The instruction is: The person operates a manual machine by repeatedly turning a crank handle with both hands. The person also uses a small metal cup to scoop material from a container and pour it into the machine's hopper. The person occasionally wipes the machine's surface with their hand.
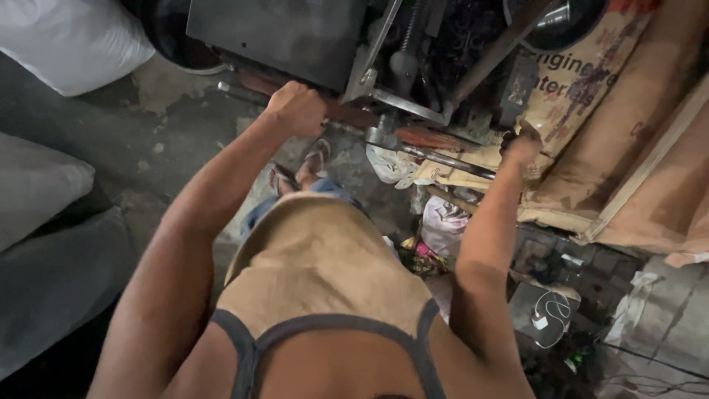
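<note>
My left hand (297, 108) is closed around a long reddish-brown metal bar (428, 137) that runs along the base of a dark machine (277, 35). My right hand (523, 151) reaches toward the right end of the same bar, next to a shiny steel rod (450, 161) and folded brown cardboard (591, 96); whether its fingers grip anything is unclear. Below me I see my tan shirt (325, 266) and a sandalled foot (314, 159) on the concrete floor.
White sacks (70, 41) lie at the upper left, grey bags (44, 244) along the left. Brown paper and a wooden strip (650, 162) lean at the right. Plastic bags (443, 222), scraps and cables (550, 318) clutter the floor at the lower right.
</note>
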